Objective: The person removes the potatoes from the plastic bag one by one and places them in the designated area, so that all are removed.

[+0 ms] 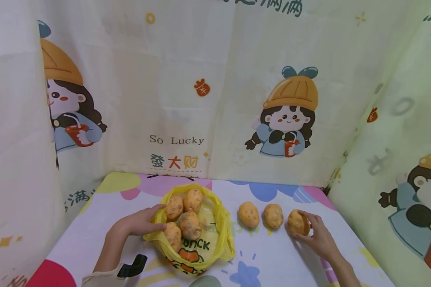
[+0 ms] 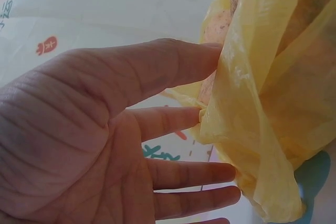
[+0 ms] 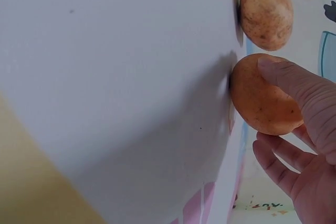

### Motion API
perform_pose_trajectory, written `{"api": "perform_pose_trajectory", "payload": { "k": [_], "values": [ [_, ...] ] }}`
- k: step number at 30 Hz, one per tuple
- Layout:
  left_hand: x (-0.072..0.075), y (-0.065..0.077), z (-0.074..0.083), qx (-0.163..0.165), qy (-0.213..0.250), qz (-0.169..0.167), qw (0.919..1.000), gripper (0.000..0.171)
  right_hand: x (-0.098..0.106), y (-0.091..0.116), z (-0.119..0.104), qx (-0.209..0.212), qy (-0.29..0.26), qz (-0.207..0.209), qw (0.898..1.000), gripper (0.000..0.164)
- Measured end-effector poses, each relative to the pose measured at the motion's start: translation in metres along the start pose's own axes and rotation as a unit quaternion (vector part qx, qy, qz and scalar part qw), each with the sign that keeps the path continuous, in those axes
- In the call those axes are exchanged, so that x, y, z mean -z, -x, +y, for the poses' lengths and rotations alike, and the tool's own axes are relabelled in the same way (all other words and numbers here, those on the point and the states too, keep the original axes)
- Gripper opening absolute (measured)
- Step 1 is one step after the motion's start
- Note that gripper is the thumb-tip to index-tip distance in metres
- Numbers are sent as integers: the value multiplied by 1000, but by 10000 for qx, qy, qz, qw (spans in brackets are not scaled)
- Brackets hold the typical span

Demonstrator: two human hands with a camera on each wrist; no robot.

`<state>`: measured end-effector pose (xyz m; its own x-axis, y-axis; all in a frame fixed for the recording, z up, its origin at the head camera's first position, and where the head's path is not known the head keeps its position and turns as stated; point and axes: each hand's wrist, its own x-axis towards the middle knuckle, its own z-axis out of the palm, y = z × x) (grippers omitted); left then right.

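Observation:
A potato [image 1: 297, 223] stands at the right end of a row on the table. My right hand [image 1: 320, 238] grips it from the right, and in the right wrist view the thumb lies over one side with fingers round the other. On the left, my left hand [image 1: 143, 221] touches the side of an open yellow plastic bag [image 1: 225, 243]. Its fingers are stretched out, with the fingertips [image 2: 223, 172] right at the plastic. Several potatoes lie inside the bag, among them a potato [image 1: 190, 225] near its middle.
Left of the gripped potato lie a middle potato [image 1: 273, 216] and a further potato [image 1: 249, 214]. A patterned cloth [image 1: 265, 255] covers the table. Printed curtains [image 1: 222, 119] rise behind it and at both sides.

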<state>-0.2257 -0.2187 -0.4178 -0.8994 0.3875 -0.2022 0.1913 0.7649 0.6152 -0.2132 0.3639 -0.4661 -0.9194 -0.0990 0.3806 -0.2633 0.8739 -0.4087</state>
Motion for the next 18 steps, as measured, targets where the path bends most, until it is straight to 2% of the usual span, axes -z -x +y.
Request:
{"api": "perform_pose_trajectory", "payload": {
  "k": [4,10,18],
  "values": [
    [-1,0,1,-57,12,19,10000,79,2,0,1,-47,-17,-40,10000,77],
    [-1,2,1,-66,-20,-10,10000,79,2,-1,3,-87,-69,-330,9994,78],
    [1,2,4,-78,-37,18,10000,79,0,-4,3,185,10,-418,9990,81]
  ]
}}
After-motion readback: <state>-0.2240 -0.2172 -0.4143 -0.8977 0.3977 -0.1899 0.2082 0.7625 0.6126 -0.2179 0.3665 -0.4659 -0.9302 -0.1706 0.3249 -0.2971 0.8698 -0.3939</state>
